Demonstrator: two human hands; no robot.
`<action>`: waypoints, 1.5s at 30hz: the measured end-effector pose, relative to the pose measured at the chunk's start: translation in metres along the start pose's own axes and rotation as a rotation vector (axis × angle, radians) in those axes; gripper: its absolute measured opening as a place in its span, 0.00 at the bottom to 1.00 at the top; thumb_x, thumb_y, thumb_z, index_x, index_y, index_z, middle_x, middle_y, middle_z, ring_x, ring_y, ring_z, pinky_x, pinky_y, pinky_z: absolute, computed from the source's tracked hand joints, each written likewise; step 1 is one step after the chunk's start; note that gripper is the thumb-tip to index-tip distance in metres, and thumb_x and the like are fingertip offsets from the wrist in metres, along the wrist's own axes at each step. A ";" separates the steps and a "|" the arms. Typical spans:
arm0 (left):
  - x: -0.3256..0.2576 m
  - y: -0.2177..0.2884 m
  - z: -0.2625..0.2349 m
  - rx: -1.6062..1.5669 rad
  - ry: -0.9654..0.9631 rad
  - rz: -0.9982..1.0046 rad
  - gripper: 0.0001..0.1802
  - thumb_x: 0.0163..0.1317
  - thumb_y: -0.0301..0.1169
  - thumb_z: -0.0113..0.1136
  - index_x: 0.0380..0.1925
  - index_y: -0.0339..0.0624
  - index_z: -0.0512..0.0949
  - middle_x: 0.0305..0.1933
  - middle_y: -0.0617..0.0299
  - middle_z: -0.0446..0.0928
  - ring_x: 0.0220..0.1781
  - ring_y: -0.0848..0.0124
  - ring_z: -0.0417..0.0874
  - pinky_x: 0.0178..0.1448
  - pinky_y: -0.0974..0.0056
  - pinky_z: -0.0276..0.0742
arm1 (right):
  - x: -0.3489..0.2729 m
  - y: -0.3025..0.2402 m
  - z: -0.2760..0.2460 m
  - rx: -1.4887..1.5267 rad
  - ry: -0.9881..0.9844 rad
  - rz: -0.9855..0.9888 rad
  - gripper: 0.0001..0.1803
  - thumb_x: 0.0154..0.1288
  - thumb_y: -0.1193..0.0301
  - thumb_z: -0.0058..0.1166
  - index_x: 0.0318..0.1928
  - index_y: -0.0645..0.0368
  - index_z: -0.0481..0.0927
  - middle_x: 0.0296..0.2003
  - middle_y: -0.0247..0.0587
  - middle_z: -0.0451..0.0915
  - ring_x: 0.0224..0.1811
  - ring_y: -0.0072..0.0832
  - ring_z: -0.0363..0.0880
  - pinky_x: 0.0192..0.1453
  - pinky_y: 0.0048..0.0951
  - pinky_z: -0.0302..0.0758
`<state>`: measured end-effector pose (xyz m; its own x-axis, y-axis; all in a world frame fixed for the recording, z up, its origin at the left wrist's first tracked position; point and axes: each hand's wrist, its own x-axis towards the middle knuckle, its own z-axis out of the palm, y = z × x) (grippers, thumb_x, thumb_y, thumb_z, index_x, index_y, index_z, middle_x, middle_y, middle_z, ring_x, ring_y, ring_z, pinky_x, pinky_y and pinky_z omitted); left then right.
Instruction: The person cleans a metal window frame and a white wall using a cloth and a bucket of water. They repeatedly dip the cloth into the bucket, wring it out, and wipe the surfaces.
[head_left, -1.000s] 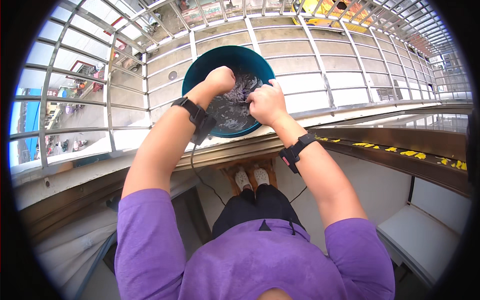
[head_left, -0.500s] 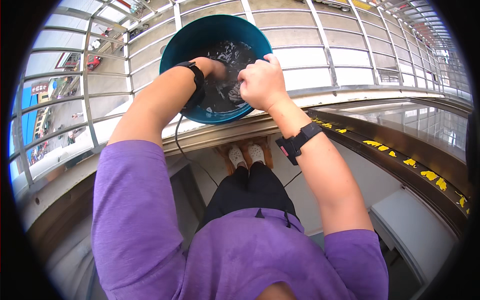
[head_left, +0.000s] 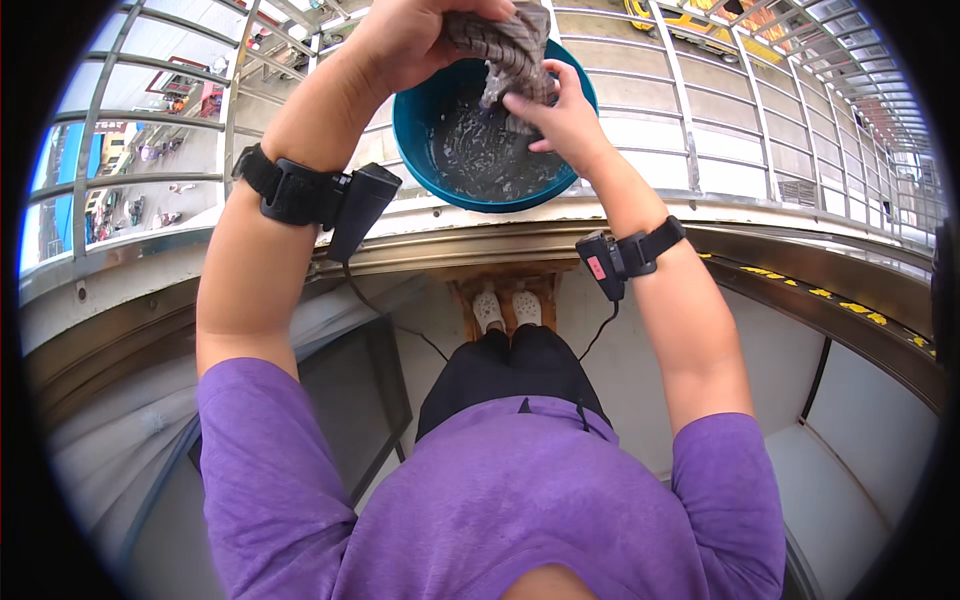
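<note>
A wet grey cloth with dark checked lines hangs twisted above a teal bucket. My left hand grips its upper part near the top edge of the view. Lower down, my right hand has its thumb and fingers around the cloth's hanging end. Murky dark water with ripples and foam fills the bucket below. Each of my forearms wears a black strap with a small cabled device.
The bucket stands at a window ledge, against a metal bar cage. A sliding window track with yellow flaking patches runs along the right. My feet are on a wooden stool. Street and vehicles show beyond the bars.
Both hands have come up from the bucket, lifting the cloth out of the water. My left hand, earlier down in the water, is now higher. The bucket appears farther right in view.
</note>
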<state>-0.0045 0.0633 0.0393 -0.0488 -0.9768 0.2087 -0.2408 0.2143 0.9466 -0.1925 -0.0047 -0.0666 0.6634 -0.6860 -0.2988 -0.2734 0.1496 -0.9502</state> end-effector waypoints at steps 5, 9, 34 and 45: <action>-0.031 -0.021 0.020 -0.422 0.449 -0.443 0.04 0.60 0.30 0.52 0.35 0.46 0.72 0.35 0.64 0.74 0.40 0.70 0.79 0.46 0.58 0.79 | 0.013 -0.006 -0.004 0.778 -0.112 0.024 0.14 0.66 0.70 0.37 0.46 0.59 0.74 0.41 0.45 0.78 0.48 0.36 0.76 0.50 0.47 0.74; -0.046 -0.058 0.045 -0.431 0.560 -0.908 0.36 0.61 0.61 0.48 0.61 0.49 0.64 0.65 0.49 0.59 0.62 0.49 0.63 0.55 0.38 0.67 | 0.008 -0.014 0.006 1.142 -0.173 0.055 0.16 0.64 0.72 0.36 0.47 0.65 0.73 0.45 0.50 0.78 0.52 0.44 0.74 0.61 0.53 0.66; -0.031 -0.067 0.070 -0.640 0.517 -0.278 0.40 0.55 0.45 0.67 0.60 0.38 0.58 0.53 0.57 0.70 0.52 0.68 0.74 0.54 0.64 0.73 | 0.016 -0.018 0.023 0.940 0.010 0.067 0.15 0.67 0.63 0.39 0.37 0.57 0.78 0.34 0.38 0.81 0.36 0.30 0.81 0.45 0.36 0.77; -0.023 -0.066 0.087 0.088 0.674 0.063 0.25 0.56 0.32 0.66 0.50 0.35 0.70 0.39 0.62 0.77 0.40 0.77 0.77 0.46 0.72 0.74 | -0.003 -0.027 0.011 0.883 -0.155 0.332 0.30 0.67 0.41 0.35 0.55 0.49 0.72 0.49 0.45 0.77 0.55 0.44 0.74 0.55 0.66 0.65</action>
<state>-0.0720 0.0717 -0.0497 0.5423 -0.7405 0.3969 -0.3365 0.2414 0.9102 -0.1789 0.0011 -0.0408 0.7485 -0.4196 -0.5134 0.1182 0.8463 -0.5194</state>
